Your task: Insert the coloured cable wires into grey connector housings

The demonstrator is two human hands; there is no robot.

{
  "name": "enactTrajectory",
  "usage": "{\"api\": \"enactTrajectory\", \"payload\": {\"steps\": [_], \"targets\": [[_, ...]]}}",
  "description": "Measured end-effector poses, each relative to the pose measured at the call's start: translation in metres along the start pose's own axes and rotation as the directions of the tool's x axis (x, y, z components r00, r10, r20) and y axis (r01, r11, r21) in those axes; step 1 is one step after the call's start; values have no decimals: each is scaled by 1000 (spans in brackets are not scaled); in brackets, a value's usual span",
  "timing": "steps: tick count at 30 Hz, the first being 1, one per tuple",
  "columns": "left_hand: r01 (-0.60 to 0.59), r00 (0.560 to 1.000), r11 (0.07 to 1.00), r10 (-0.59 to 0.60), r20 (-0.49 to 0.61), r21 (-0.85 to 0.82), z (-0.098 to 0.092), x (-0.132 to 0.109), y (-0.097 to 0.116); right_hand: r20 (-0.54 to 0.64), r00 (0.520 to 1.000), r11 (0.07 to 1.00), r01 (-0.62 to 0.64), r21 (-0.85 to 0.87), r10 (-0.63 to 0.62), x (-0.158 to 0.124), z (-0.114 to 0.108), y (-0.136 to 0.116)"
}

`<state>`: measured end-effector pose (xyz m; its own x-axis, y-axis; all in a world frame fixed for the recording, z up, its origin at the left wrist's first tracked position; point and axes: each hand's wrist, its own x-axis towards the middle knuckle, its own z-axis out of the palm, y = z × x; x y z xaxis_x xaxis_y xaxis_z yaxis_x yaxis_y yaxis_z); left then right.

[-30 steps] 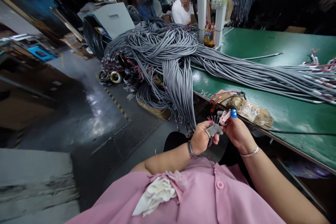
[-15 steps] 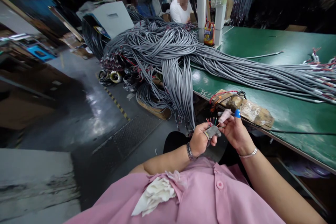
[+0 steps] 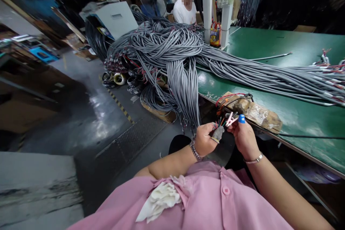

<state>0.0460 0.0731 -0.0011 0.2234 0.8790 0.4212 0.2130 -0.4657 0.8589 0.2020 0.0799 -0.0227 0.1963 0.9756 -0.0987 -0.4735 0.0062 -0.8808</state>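
Note:
My left hand [image 3: 205, 139] is closed on a small fan of thin coloured wires [image 3: 221, 122], with red, orange and green among them. A grey finger cover [image 3: 217, 133] with a yellowish edge sits on one of its fingers. Just right of the wires, my right hand [image 3: 244, 140] pinches a small pale pink clip [image 3: 230, 119], its jaws pointing towards the wire ends. A blue fingertip cover [image 3: 242, 118] caps a digit of this hand. Whether the clip touches a wire is too small to tell. The wires' other ends are hidden behind my left hand.
Grey cables [image 3: 183, 45] heap over the green table [image 3: 292, 45], hanging down its front left side. A taped wooden block [image 3: 256, 113] with red and black leads lies by the near edge. A white post [image 3: 207, 5] stands behind; a person [image 3: 184, 10] sits beyond.
The pink clip, smeared earlier, has turned and now shows its open-sided shape beside the wires. My left hand has tilted, with its finger cover more upright. Both hands have shifted only slightly.

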Motion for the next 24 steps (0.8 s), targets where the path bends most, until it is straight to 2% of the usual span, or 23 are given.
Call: {"api": "enactTrajectory", "payload": {"steps": [3, 6, 12, 16, 19, 22, 24], "targets": [[-6, 1000, 999, 5, 17, 33, 2, 1, -1, 66, 993, 993, -102, 67, 98, 2, 1, 0], [39, 998, 998, -42, 55, 57, 3, 0, -1, 105, 975, 964, -213, 161, 198, 6, 4, -4], [89, 993, 994, -93, 67, 61, 5, -4, -6, 42, 987, 965, -163, 205, 158, 10, 8, -2], [119, 989, 992, -122, 79, 47, 5, -8, -8, 88, 973, 945, -226, 235, 211, 7, 5, -1], [126, 986, 989, -133, 98, 79, 2, -16, -13, 118, 962, 943, -265, 203, 245, 3, -5, 0], [109, 965, 967, -158, 209, 228, -1, -29, -24, 105, 961, 952, -268, 149, 254, -2, -22, 1], [33, 919, 934, -168, 357, 354, -3, -38, -35, 84, 968, 965, -243, 95, 236, -5, -33, 0]]}}
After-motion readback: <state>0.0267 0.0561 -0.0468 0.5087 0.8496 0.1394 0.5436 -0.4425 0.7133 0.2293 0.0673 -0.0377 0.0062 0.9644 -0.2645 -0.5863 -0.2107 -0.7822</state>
